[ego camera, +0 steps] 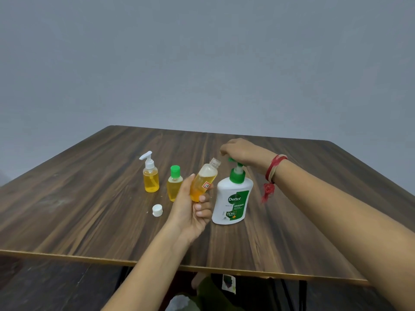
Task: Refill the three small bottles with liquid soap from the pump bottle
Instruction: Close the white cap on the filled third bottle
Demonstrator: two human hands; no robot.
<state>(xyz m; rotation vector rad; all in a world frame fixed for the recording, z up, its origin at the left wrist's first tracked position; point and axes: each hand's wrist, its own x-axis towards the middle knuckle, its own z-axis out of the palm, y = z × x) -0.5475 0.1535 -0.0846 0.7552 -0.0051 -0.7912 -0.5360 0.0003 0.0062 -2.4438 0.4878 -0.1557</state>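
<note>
On your pump bottle [226, 187], the green-and-white label [235, 205] reads "Dettol", with "ORIGINAL" just below and "99.99%" lower down; its finer print is illegible. The open bottle [207, 172] you hold carries a sticker [206, 185] with an unreadable red-framed mark.

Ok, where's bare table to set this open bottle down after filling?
Bare: the table left of the small pump bottle, the near strip in front of the white cap, and right of the Dettol bottle. Crowded: between the green-capped bottle and Dettol bottle, where the left hand holds the open bottle.
</note>
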